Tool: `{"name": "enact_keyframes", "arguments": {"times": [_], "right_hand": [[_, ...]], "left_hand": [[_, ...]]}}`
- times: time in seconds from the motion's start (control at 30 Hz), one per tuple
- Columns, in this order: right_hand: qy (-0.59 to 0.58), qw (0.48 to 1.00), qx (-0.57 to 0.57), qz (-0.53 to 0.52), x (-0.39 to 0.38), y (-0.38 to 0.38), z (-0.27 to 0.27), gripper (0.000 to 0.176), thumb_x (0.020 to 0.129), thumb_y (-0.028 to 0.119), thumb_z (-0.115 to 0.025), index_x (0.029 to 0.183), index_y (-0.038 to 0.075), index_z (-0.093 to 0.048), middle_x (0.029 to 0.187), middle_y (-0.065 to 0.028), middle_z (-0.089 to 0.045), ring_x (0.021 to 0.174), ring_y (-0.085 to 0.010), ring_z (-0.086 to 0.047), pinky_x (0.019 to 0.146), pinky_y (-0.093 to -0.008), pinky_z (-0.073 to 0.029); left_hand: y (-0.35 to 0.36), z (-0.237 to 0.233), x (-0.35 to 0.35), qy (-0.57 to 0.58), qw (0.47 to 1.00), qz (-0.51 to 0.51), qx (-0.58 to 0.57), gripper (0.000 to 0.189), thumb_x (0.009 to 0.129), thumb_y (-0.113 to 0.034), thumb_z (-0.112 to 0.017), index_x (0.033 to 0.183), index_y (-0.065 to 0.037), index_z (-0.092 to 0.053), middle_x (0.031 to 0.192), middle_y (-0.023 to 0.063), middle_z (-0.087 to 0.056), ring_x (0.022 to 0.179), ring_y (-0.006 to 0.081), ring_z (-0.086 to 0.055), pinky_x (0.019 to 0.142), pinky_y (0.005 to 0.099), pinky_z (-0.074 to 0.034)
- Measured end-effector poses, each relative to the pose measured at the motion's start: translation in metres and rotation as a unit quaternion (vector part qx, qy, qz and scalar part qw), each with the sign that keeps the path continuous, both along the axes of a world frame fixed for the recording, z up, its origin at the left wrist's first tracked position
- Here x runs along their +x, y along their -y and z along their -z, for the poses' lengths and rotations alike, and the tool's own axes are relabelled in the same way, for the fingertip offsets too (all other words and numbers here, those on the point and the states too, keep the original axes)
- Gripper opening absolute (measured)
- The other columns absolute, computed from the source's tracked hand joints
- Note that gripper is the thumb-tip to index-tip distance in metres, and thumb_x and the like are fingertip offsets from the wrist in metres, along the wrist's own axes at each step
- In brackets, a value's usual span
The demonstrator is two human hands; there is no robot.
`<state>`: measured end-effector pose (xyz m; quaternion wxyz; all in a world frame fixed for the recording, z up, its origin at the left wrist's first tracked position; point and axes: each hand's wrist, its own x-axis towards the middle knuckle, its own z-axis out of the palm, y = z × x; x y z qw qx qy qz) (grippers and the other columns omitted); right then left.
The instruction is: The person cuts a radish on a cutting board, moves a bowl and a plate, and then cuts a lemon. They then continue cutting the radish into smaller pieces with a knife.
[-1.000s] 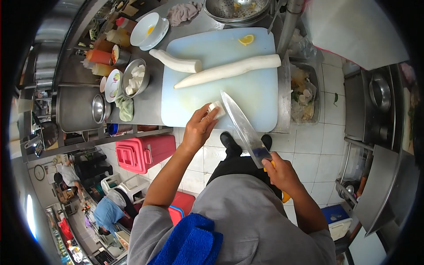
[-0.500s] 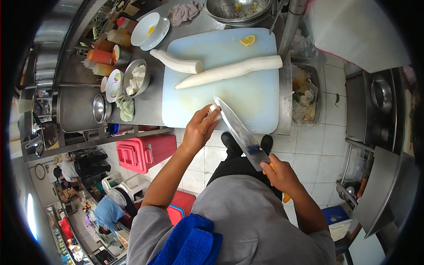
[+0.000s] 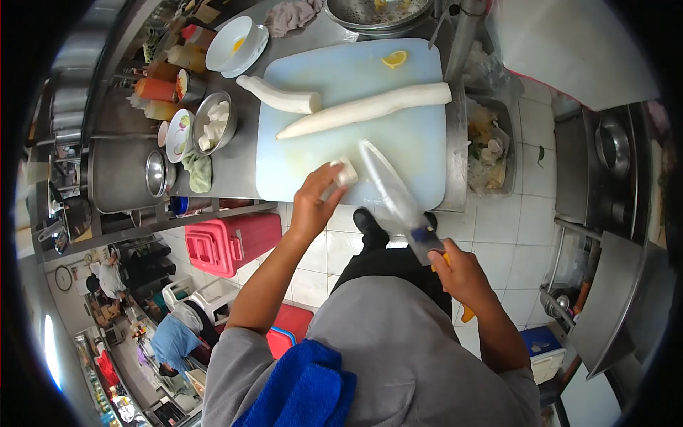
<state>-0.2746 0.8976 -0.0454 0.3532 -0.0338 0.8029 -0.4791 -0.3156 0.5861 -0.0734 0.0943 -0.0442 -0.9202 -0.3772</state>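
Note:
A pale chunk of peeled white root [image 3: 344,174] is pinched in the fingers of my left hand [image 3: 314,197], over the near edge of the cutting board [image 3: 292,167]. In my right hand [image 3: 461,273] is the yellow handle of a large kitchen knife [image 3: 393,191]. Its blade points up toward the board, slightly blurred, apart from the chunk. Farther up the board lie a long peeled white root [image 3: 370,110] and a shorter curved root piece [image 3: 279,95]. A lemon wedge [image 3: 394,59] rests near the board's far edge.
Left of the board stands a metal bowl [image 3: 232,132] of white chunks, beside a green cloth [image 3: 198,173] and white bowls [image 3: 228,39]. A colander [image 3: 377,27] is at the back. A scrap bin [image 3: 491,186] stands at the right. Other people [image 3: 178,341] are at the lower left.
The knife has swung right, away from the white chunk, and my right hand has shifted slightly right. My left hand has turned a little, showing more of the chunk.

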Motion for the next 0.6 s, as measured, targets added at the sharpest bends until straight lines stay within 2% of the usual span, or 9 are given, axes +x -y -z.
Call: {"name": "enact_keyframes", "arguments": {"times": [0.03, 0.07, 0.13, 0.17, 0.27, 0.6], "right_hand": [[0.031, 0.999, 0.013, 0.015, -0.002, -0.003, -0.005, 0.027, 0.094, 0.027, -0.055, 0.096, 0.000, -0.050, 0.073, -0.0201, -0.065, 0.062, -0.0367, -0.064, 0.058, -0.0431, -0.049], [0.028, 0.999, 0.012, 0.010, -0.005, -0.006, -0.011, 0.027, 0.094, 0.027, -0.055, 0.096, 0.000, -0.050, 0.073, -0.0201, -0.065, 0.062, -0.0367, -0.064, 0.058, -0.0431, -0.049], [0.083, 0.995, 0.036, 0.038, -0.008, -0.012, -0.021, 0.029, 0.094, 0.028, -0.055, 0.096, 0.000, -0.051, 0.068, -0.0156, -0.064, 0.052, -0.0269, -0.063, 0.053, -0.0371, -0.049], [0.069, 0.996, 0.042, 0.030, -0.006, -0.017, -0.016, 0.030, 0.094, 0.029, -0.055, 0.095, -0.001, -0.051, 0.066, -0.0119, -0.062, 0.047, -0.0196, -0.061, 0.049, -0.0327, -0.048], [0.063, 0.996, 0.050, 0.034, -0.003, -0.020, -0.016, 0.030, 0.095, 0.029, -0.055, 0.095, -0.001, -0.050, 0.066, -0.0123, -0.062, 0.048, -0.0203, -0.061, 0.048, -0.0326, -0.048], [0.056, 0.997, 0.053, 0.019, 0.012, -0.022, -0.011, 0.032, 0.094, 0.029, -0.056, 0.099, -0.002, -0.049, 0.066, -0.0129, -0.061, 0.050, -0.0195, -0.061, 0.048, -0.0315, -0.050]], "left_hand": [[0.001, 0.000, 0.000, 0.070, 0.986, -0.053, 0.140, 0.047, 0.081, -0.001, -0.072, 0.126, -0.003, -0.058, 0.119, 0.0129, -0.063, 0.100, 0.0208, -0.063, 0.083, 0.0351, -0.053], [0.003, -0.003, -0.003, 0.067, 0.986, -0.057, 0.139, 0.047, 0.081, -0.001, -0.072, 0.126, -0.003, -0.058, 0.119, 0.0129, -0.063, 0.100, 0.0208, -0.063, 0.083, 0.0351, -0.053], [0.009, -0.011, -0.007, 0.195, 0.901, -0.132, 0.365, 0.046, 0.087, -0.005, -0.068, 0.130, 0.002, -0.053, 0.115, 0.0097, -0.064, 0.101, 0.0150, -0.060, 0.088, 0.0314, -0.050], [0.010, -0.013, -0.007, 0.209, 0.887, -0.139, 0.388, 0.049, 0.087, -0.008, -0.068, 0.131, 0.003, -0.051, 0.109, 0.0091, -0.065, 0.099, 0.0142, -0.060, 0.089, 0.0278, -0.047], [0.013, -0.017, -0.006, 0.231, 0.865, -0.137, 0.423, 0.048, 0.087, -0.010, -0.069, 0.131, 0.000, -0.053, 0.108, 0.0055, -0.064, 0.095, 0.0135, -0.060, 0.088, 0.0292, -0.050], [0.007, -0.023, 0.003, 0.227, 0.862, -0.125, 0.436, 0.050, 0.086, -0.010, -0.070, 0.131, 0.001, -0.052, 0.112, 0.0082, -0.064, 0.099, 0.0135, -0.058, 0.087, 0.0266, -0.047]]}}
